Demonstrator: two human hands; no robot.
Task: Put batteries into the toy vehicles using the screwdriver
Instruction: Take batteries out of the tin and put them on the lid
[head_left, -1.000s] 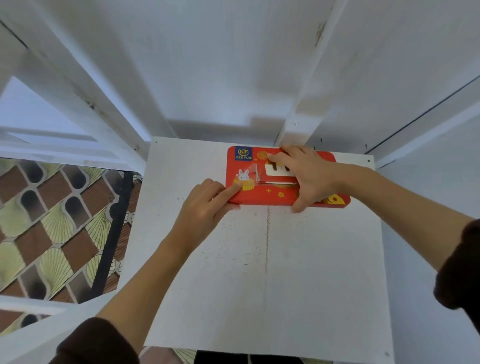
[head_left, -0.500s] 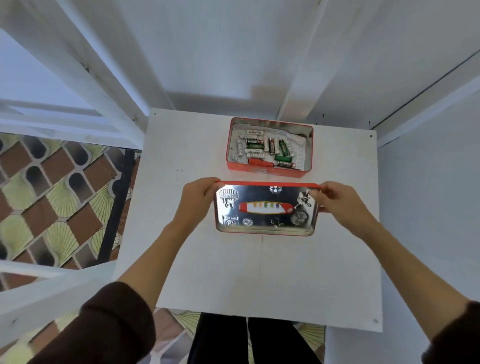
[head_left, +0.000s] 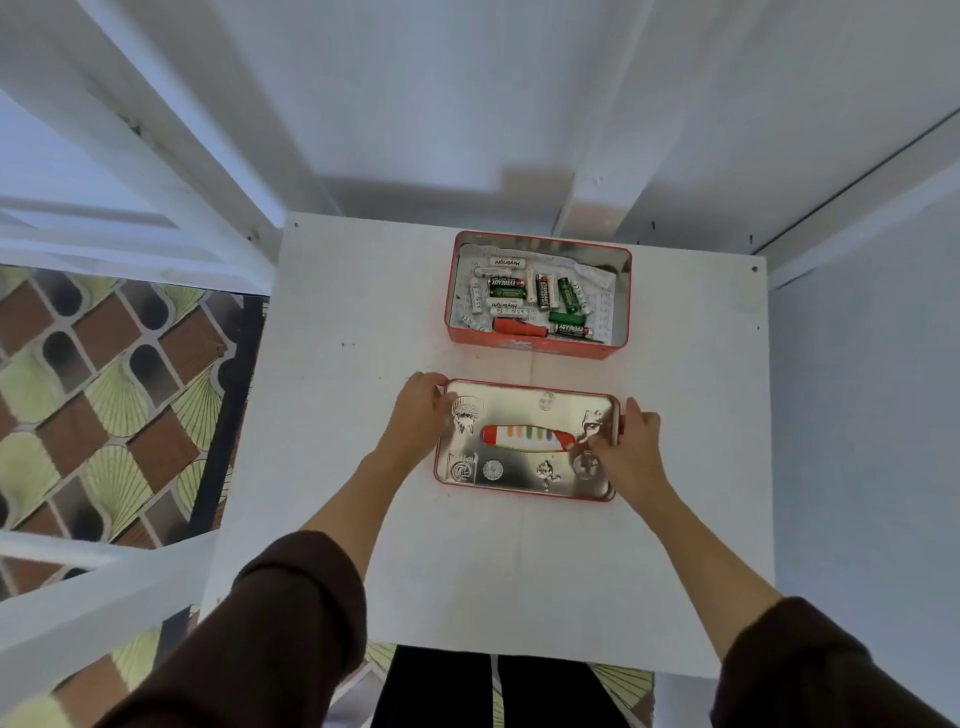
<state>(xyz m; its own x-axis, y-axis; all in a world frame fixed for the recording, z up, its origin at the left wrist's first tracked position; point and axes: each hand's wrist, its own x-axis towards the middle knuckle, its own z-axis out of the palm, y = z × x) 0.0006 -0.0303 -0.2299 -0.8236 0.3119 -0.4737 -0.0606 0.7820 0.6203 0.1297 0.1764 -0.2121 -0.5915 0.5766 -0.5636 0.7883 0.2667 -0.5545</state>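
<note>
Resting inverted on the table (head_left: 322, 467), the tin lid (head_left: 519, 467) is held at its short ends by left hand (head_left: 418, 421) and right hand (head_left: 631, 447), fingers curled over the rims. Screwdriver (head_left: 519, 327) and batteries (head_left: 506, 283) lie in the open tin (head_left: 621, 332) just beyond, screwdriver lengthwise left-right, roughly equidistant from both hands.

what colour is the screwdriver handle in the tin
Red, lying among the batteries in the open tin: screwdriver handle, head view.
</note>
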